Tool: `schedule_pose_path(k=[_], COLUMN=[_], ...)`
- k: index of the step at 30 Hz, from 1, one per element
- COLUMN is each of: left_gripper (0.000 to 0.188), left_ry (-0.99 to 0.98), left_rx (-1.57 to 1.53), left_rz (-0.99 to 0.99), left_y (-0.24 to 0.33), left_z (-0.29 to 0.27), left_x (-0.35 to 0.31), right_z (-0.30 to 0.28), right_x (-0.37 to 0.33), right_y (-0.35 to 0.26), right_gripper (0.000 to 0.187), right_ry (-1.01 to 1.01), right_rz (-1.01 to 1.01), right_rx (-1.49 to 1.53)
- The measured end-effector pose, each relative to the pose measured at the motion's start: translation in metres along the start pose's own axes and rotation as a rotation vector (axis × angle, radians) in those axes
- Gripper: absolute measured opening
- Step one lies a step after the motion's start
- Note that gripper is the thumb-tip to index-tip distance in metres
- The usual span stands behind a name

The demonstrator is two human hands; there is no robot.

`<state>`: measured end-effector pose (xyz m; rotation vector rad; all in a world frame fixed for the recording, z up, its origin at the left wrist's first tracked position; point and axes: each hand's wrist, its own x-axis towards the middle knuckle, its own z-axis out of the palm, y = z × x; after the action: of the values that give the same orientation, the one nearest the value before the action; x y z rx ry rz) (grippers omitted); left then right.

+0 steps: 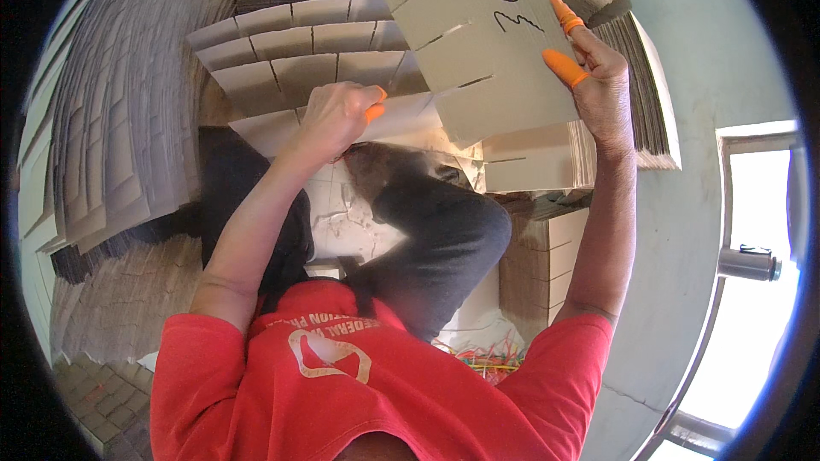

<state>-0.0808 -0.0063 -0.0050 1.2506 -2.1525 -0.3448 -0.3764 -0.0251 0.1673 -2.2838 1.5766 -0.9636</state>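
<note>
In my right hand [598, 77] is a flat grey-brown cardboard sheet [478, 60] with slots cut into one edge and black handwritten marks. Orange rubber finger covers show on that thumb and a finger, which lie on the sheet's right edge. My left hand [337, 119] is closed, its fingers curled in, with an orange cover on the thumb tip. It is at a row of slotted cardboard strips [316, 77] standing in front of my knees. Whatever those curled fingers grip, if anything, is hidden behind the hand.
A tall stack of slotted cardboard [137, 102] leans on the left. More stacked cardboard [636, 77] stands at the right by a pale wall [675, 230]. Beside my right knee is a low cardboard pile [538, 265]; tangled coloured strings [491, 363] lie near my right side.
</note>
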Motion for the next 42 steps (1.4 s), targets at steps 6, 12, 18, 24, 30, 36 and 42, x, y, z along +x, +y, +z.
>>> schedule_pose_path(k=[6,12,18,24,30,36,42], left_gripper=[0.012,0.010,0.017,0.015,0.014,0.010,0.012], left_ry=[0.129,0.078,0.022,0.025,0.059,0.097,0.060], left_rx=[-0.022,-0.017,0.004,0.031,0.007,-0.046,0.018], left_rz=[0.057,0.054,0.002,-0.028,-0.006,0.012,-0.029], left_y=[-0.002,0.001,-0.003,-0.005,-0.006,-0.002,-0.005], left_z=[0.002,0.006,0.007,0.009,0.013,0.011,0.014], left_x=[0.001,0.005,0.004,0.006,0.005,0.007,0.009], right_z=[-0.004,0.013,0.026,0.031,0.038,0.057,0.095], right_x=[0.006,0.007,0.013,0.018,0.016,0.021,0.018], right_y=[-0.001,0.026,0.021,0.021,0.013,0.021,0.023], right_gripper=[0.063,0.060,0.059,0.063,0.055,0.061,0.073], right_ry=[0.028,-0.048,-0.066,-0.072,-0.158,-0.246,-0.328], right_rz=[-0.032,-0.076,-0.047,-0.088,-0.019,-0.120,-0.211], right_rx=[0.121,0.007,0.085,0.154,0.038,0.044,-0.048])
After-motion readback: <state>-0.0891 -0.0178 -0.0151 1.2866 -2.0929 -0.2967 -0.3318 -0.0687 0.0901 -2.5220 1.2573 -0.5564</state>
